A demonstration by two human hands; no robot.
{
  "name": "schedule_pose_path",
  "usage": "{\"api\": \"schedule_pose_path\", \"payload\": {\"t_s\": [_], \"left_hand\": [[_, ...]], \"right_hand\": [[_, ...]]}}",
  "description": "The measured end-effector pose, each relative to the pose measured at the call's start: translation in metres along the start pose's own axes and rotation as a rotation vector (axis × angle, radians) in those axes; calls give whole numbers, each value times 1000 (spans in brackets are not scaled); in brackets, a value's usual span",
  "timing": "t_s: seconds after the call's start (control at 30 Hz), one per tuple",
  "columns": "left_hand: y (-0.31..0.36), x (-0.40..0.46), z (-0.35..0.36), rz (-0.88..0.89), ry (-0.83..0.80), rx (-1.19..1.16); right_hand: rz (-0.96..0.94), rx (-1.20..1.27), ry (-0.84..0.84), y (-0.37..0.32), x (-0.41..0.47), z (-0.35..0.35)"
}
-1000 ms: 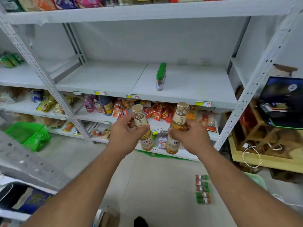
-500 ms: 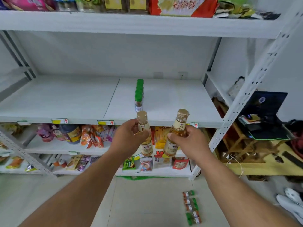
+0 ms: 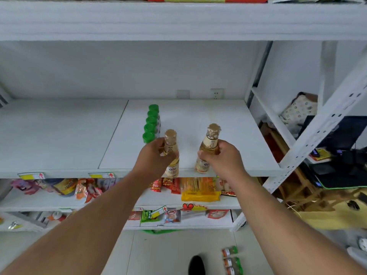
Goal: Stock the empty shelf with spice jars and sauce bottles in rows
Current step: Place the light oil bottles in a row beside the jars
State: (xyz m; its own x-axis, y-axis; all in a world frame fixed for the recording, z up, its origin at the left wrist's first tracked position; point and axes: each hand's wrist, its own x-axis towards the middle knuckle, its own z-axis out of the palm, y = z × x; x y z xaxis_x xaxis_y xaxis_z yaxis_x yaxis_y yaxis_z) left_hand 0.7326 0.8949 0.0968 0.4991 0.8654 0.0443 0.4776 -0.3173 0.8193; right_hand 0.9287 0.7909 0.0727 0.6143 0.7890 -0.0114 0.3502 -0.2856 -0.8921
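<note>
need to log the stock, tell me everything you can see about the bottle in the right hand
The bottle in the right hand is slim and clear, filled with golden-amber liquid. A crinkled gold foil wraps its cap and neck, a cream label with a large "0" sits below the neck, and a second pale label sits near the base. The text is too small to read. It leans slightly right, over the front edge of the white shelf; whether its base touches cannot be told. The right hand grips its middle, fingers curled round it.

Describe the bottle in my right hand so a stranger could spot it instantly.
Find the nearly bare white shelf with a row of green-capped jars. To their right, two amber bottles sit near its front edge. Yours is the right bottle, gripped by the right hand, gold cap tilted, farther from the jars.
</note>
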Motion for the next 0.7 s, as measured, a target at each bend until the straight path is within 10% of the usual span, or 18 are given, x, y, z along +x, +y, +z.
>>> {"api": "schedule_pose_path", "payload": {"t_s": [0.7], "left_hand": [[-18,118,33,-52,-67,91]], "right_hand": [[61,-76,-111,25,117,26]]}}
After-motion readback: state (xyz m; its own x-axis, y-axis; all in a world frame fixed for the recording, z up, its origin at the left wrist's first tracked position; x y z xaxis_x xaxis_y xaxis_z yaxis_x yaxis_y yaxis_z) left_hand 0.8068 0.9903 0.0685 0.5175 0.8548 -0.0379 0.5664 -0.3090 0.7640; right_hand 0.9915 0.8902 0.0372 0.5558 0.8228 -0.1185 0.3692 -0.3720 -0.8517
